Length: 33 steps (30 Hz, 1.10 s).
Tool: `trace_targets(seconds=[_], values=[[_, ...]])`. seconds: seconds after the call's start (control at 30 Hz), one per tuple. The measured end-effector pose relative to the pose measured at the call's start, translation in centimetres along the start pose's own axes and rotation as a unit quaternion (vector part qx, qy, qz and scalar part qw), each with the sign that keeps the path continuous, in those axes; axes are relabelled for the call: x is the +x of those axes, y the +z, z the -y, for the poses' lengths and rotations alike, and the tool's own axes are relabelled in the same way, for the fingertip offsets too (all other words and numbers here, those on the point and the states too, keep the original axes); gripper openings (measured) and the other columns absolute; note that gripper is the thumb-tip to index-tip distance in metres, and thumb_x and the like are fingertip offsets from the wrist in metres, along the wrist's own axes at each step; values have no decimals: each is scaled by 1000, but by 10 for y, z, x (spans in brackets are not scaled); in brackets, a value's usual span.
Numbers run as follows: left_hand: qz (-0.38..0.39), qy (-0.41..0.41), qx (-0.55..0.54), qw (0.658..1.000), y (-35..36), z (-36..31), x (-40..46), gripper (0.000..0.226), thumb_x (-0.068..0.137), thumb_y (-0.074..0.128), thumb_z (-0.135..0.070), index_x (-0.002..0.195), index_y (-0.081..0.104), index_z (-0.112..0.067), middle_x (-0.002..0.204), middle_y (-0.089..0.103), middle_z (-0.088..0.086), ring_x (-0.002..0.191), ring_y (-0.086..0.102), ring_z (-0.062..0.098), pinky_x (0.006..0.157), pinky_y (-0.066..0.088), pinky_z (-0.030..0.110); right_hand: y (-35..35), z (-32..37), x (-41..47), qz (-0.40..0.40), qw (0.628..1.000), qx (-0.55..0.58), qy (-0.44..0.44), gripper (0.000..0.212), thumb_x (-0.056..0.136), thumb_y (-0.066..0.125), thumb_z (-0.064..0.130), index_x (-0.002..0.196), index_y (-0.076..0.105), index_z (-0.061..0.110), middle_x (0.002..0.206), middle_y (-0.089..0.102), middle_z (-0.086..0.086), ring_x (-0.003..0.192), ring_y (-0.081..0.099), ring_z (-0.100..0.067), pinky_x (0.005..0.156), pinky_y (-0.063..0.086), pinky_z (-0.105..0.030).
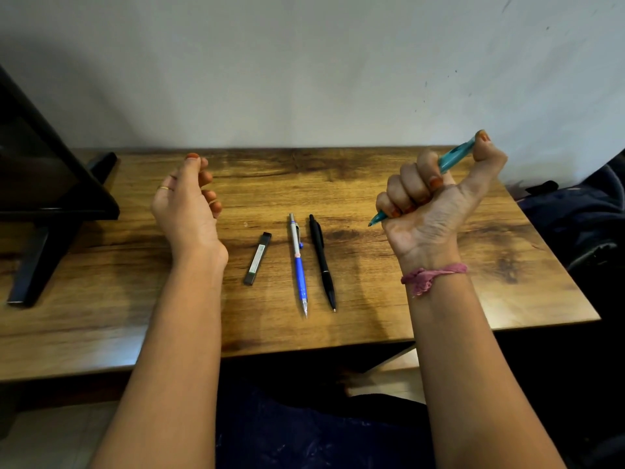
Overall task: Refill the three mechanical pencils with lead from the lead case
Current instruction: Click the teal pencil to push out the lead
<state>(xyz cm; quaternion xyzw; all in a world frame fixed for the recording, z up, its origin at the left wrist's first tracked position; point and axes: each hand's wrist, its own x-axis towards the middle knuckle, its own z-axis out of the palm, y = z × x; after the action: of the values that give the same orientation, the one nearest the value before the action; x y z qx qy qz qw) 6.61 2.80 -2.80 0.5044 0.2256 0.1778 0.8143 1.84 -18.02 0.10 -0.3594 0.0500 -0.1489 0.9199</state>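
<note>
While my right hand (436, 198) fists the teal pencil (453, 157) above the tabletop's right edge, left hand (184, 204) relaxed and empty, I should thumb its cap off gently.

The pencil (453, 158) in my right hand (436, 204) was teal. On the brown, dark-grained table (439, 299) lay a blue and silver pencil (299, 265), a black pencil (322, 262) and a dark lead case (257, 258). My nails were orange, my wrist thread (433, 275) pink, my ring (165, 188) gold.

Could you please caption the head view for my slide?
Right hand grips teal pencil; two pencils and lead case wait on table.
</note>
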Motion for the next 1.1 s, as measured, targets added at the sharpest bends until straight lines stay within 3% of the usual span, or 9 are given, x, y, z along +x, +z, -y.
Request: trace_targets(seconds=[0.43, 0.53, 0.63, 0.73, 0.83, 1.0, 1.1], values=[[1, 3, 3, 1000, 0, 0, 1, 10, 85, 66, -26, 76, 67, -23, 65, 63, -12, 51, 49, 0, 46, 39, 16, -2, 0, 2, 9, 1000, 14, 6, 59, 91, 26, 65, 53, 37, 21, 44, 22, 10, 43, 10, -10, 44, 8, -26], [2, 2, 0, 1000, 1, 1, 0, 10, 85, 66, -25, 76, 67, -23, 65, 63, -12, 50, 48, 1, 46, 38, 16, -4, 1, 4, 28, 999, 27, 10, 57, 93, 26, 64, 68, 51, 20, 49, 27, 9, 45, 17, -9, 44, 14, -25], [1, 1, 3, 1000, 1, 0, 1, 10, 86, 65, -26, 76, 67, -23, 66, 63, -12, 51, 48, 1, 46, 39, 16, -5, 1, 7, 37, 997, 66, 9, 40, 99, 31, 47, 88, 54, 17, 58, 35, 6, 50, 28, -9, 48, 24, -23], [0, 0, 5, 1000, 1, 1, 0, 10, 86, 65, -26, 76, 67, -23, 65, 63, -12, 51, 49, 0, 47, 39, 16, -6, 0, 10, 20, 998, 65, -10, 29, 104, 32, 31, 102, 57, 15, 68, 46, 3, 59, 43, -9, 58, 38, -22], [1, 0, 5, 1000, 2, 2, 0, 11, 86, 65, -26, 75, 67, -23, 65, 63, -12, 50, 49, 0, 46, 39, 16, -8, -1, 10, -15, 999, 27, -17, 29, 105, 34, 30, 108, 59, 17, 75, 54, 2, 71, 55, -12, 70, 46, -26], [7, 0, 5, 1000, 3, 4, 2, 11, 85, 65, -26, 74, 66, -23, 63, 62, -13, 50, 47, 1, 46, 37, 16, -7, -4, 11, -36, 997, 60, 17, 31, 103, 33, 35, 95, 58, 20, 65, 38, 5, 57, 35, -9, 57, 31, -24], [9, 1, 6, 1000, 2, 4, 3, 11, 84, 65, -26, 73, 66, -24, 63, 61, -13, 50, 47, 1, 46, 38, 16, -8, -2, 9, -32, 996, 75, 31, 47, 94, 37, 59, 72, 53, 20, 57, 31, 7, 51, 25, -10, 50, 22, -25]])
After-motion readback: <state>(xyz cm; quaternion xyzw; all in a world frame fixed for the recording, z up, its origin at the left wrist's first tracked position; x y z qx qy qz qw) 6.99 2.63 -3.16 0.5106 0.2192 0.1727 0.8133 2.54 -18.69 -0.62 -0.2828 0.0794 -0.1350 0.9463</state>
